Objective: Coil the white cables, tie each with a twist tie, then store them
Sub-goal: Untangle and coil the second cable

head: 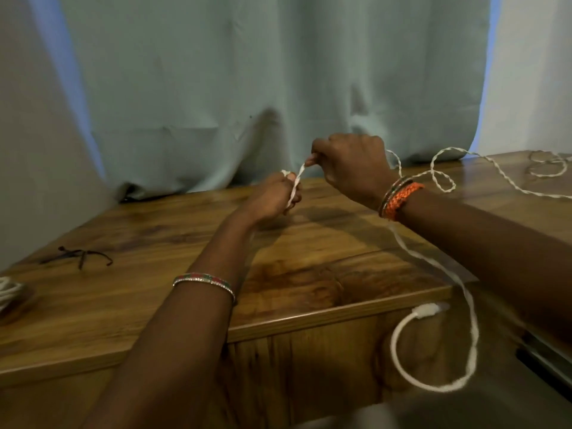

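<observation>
My left hand (272, 196) grips a white cable (295, 182) in its curled fingers above the wooden table (154, 305). Just up and to the right, my right hand (349, 165) pinches the same cable at its fingertips. A long stretch of this cable hangs down past my right forearm, loops below the table's front edge, and ends in a white plug (428, 310). A twisted white cable (445, 178) trails away to the right across the table. A coiled white cable (7, 294) lies at the table's left edge. Dark twist ties (80, 255) lie on the left part of the table.
A pale green curtain (263, 72) hangs right behind the table. A second loose white tangle (548, 164) lies at the far right on the tabletop. A dark object (544, 357) sits low at the right, below the table's edge.
</observation>
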